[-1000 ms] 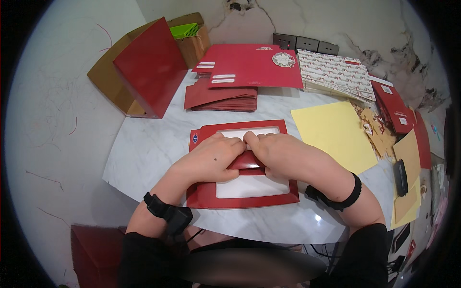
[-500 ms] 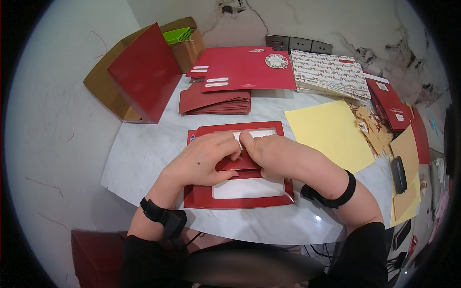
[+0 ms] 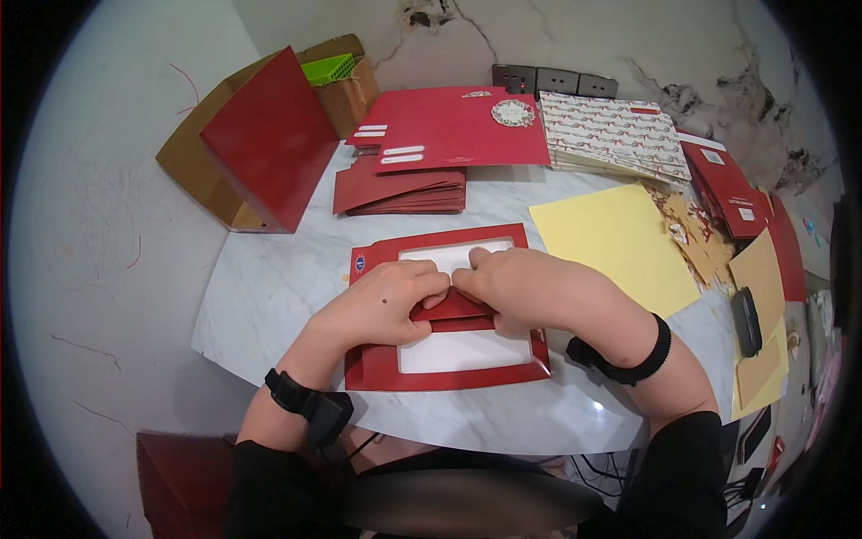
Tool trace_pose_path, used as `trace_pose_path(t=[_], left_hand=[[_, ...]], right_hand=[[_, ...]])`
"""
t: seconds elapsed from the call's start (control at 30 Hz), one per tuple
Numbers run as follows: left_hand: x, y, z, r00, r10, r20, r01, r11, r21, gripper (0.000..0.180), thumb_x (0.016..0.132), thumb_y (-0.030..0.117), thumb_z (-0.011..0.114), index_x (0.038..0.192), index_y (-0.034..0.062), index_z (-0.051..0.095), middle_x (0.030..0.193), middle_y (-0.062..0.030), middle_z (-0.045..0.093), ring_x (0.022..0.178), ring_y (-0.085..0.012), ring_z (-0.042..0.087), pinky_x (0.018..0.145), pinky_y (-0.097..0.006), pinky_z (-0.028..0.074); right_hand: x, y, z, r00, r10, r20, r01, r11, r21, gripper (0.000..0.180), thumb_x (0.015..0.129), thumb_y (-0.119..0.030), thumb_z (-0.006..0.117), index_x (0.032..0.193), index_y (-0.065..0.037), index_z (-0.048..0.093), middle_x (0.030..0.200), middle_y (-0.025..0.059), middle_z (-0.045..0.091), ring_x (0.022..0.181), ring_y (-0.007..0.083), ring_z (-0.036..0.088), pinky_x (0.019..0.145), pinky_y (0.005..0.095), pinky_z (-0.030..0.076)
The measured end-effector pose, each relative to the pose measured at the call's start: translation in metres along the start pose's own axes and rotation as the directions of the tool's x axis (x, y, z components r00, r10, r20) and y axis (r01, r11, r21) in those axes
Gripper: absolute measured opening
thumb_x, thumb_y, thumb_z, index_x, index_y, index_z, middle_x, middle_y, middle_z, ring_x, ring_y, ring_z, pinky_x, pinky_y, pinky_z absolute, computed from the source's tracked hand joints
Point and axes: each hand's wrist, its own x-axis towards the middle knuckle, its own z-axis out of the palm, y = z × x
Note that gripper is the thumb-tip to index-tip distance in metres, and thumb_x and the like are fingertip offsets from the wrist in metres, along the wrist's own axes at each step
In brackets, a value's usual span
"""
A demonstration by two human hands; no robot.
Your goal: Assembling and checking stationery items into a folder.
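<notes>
Two hands on one job. My left hand (image 3: 382,305) and right hand (image 3: 525,287) meet fingertip to fingertip over one red card frame (image 3: 446,310) lying flat on the marble table (image 3: 269,287), right in front of me at the near edge. The frame's long axis runs roughly away from me, top end tilted slightly right. One small folded red piece (image 3: 452,310) sits across its middle, long axis left to right. Both hands are curled nearly closed, fingers pressing down on that piece, thumbs tucked under its near edge; whether they actually pinch it I can't quite tell, knuckles hide the tips.

Counts: one yellow sheet (image 3: 615,242) right of the frame, one stack of red envelopes (image 3: 400,189) beyond it, one larger red folder (image 3: 458,130) on top behind that, one patterned paper stack (image 3: 611,135) at far right, one upright red board (image 3: 269,139) at far left against a cardboard box (image 3: 346,85). One black phone-like thing (image 3: 745,321) at right.
</notes>
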Motion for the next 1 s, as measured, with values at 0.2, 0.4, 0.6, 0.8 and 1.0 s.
trace_pose_path(t=[0.2, 0.4, 0.6, 0.8, 1.0], left_hand=[[0.001, -0.002, -0.001, 0.998, 0.063, 0.020, -0.063, 0.998, 0.010, 0.019, 0.068, 0.008, 0.063, 0.078, 0.0048, 0.048, 0.078, -0.0117, 0.053, 0.075, -0.0330, 0.057, 0.066, -0.040, 0.046], [0.001, -0.008, -0.001, 0.990, 0.123, 0.074, -0.128, 0.990, 0.064, 0.019, 0.070, 0.009, 0.063, 0.081, 0.0048, 0.049, 0.084, -0.0118, 0.054, 0.077, -0.0329, 0.056, 0.067, -0.041, 0.047], [0.003, -0.002, -0.006, 0.980, 0.177, 0.091, -0.187, 0.976, 0.116, 0.016, 0.073, 0.008, 0.066, 0.082, 0.0048, 0.054, 0.112, -0.0125, 0.059, 0.107, -0.0324, 0.056, 0.090, -0.044, 0.047], [0.000, -0.023, 0.001, 0.958, 0.277, -0.067, -0.282, 0.957, -0.070, 0.019, 0.076, 0.015, 0.072, 0.083, 0.0060, 0.057, 0.142, -0.0145, 0.054, 0.136, -0.0360, 0.044, 0.113, -0.052, 0.031], [-0.003, -0.040, 0.011, 0.966, 0.246, -0.081, -0.258, 0.934, -0.247, 0.035, 0.079, 0.023, 0.081, 0.112, 0.0128, 0.074, 0.141, -0.0114, 0.058, 0.136, -0.0302, 0.048, 0.119, -0.055, 0.022]], right_hand=[[-0.003, -0.001, -0.006, 0.996, 0.034, 0.088, -0.035, 0.999, 0.012, 0.040, 0.071, 0.000, 0.074, 0.109, -0.006, 0.062, 0.106, 0.0151, 0.063, 0.098, 0.0338, 0.066, 0.081, 0.0398, 0.055], [0.002, -0.002, -0.012, 0.971, 0.077, 0.226, -0.097, 0.992, 0.083, 0.040, 0.071, 0.003, 0.074, 0.108, -0.007, 0.063, 0.108, 0.0148, 0.062, 0.101, 0.0332, 0.066, 0.081, 0.0394, 0.055], [0.002, 0.004, -0.008, 0.976, 0.051, 0.212, -0.081, 0.987, 0.138, 0.035, 0.071, 0.004, 0.074, 0.103, -0.006, 0.061, 0.110, 0.0123, 0.062, 0.101, 0.0319, 0.065, 0.080, 0.0400, 0.055], [0.000, 0.002, -0.011, 0.970, 0.040, 0.239, -0.084, 0.980, 0.179, 0.032, 0.071, 0.003, 0.074, 0.098, -0.006, 0.059, 0.109, 0.0115, 0.060, 0.099, 0.0312, 0.064, 0.080, 0.0399, 0.054], [-0.003, 0.005, -0.009, 0.994, 0.026, 0.109, -0.041, 0.989, 0.140, 0.032, 0.071, -0.001, 0.075, 0.099, -0.005, 0.060, 0.107, 0.0131, 0.058, 0.098, 0.0333, 0.064, 0.080, 0.0405, 0.053]])
